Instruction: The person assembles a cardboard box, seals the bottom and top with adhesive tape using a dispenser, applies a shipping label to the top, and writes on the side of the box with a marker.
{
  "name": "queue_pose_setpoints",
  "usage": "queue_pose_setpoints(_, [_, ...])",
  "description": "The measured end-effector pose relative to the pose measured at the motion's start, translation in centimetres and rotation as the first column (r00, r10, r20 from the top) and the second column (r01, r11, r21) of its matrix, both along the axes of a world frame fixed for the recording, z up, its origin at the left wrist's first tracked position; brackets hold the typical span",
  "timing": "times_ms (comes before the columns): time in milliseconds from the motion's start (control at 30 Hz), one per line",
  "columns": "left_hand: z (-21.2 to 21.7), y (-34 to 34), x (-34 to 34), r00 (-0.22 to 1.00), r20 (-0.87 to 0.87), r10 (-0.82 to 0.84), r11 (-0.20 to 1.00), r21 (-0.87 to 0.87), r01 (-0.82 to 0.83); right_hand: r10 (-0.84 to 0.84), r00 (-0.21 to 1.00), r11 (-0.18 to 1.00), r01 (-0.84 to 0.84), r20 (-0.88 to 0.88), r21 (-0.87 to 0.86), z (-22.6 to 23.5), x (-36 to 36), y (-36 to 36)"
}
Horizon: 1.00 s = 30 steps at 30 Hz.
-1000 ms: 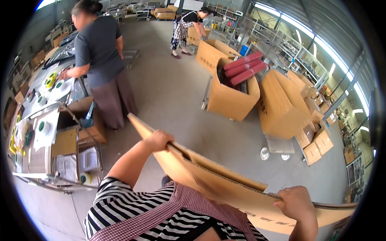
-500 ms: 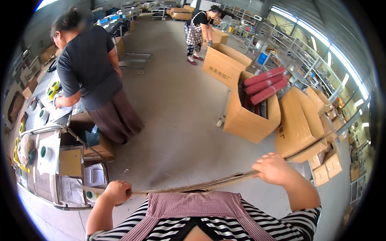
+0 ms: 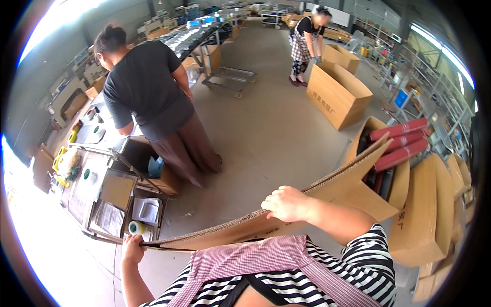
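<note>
I have the left hand [image 3: 133, 249] with fingers clamped on the left end of the folded cardboard [image 3: 255, 226], the right hand [image 3: 286, 203] gripping its upper edge midway, its long axis slanting rightward past the apron [image 3: 250, 256] toward red rolls [image 3: 406, 140].

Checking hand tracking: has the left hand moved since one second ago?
Yes, leftward against the workbench: the left hand was well right of it; now it appears at its lower edge.
</note>
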<state>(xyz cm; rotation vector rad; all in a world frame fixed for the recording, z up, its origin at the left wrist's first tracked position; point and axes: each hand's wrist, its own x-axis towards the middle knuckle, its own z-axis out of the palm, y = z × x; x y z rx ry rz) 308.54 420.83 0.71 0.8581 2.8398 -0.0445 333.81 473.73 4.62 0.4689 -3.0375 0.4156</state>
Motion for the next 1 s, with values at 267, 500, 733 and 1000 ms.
queue_pose_setpoints(267, [8.3, 10.8, -1.7, 0.971, -0.164, 0.175, 0.983, 0.082, -0.164, -0.017, 1.0, 0.999, 0.017, -0.002, -0.027, 2.2, -10.0, 13.7])
queue_pose_setpoints(500, [13.5, 22.1, -6.4, 0.945, -0.054, 0.322, 0.946, 0.061, -0.319, -0.144, 0.989, 0.988, 0.145, 0.033, -0.049, 0.2, -20.0, 25.0])
queue_pose_setpoints(733, [6.4, 34.3, -7.1, 0.933, 0.337, 0.127, 0.926, -0.376, 0.01, -0.151, 0.986, 0.987, 0.154, -0.063, 0.05, -10.1, -22.3, 34.7])
queue_pose_setpoints(1000, [-9.3, 46.7, -8.0, 0.791, 0.597, -0.136, 0.929, -0.199, 0.31, -0.263, 0.943, 0.949, 0.291, -0.206, 0.122, -13.0, -23.3, 50.3])
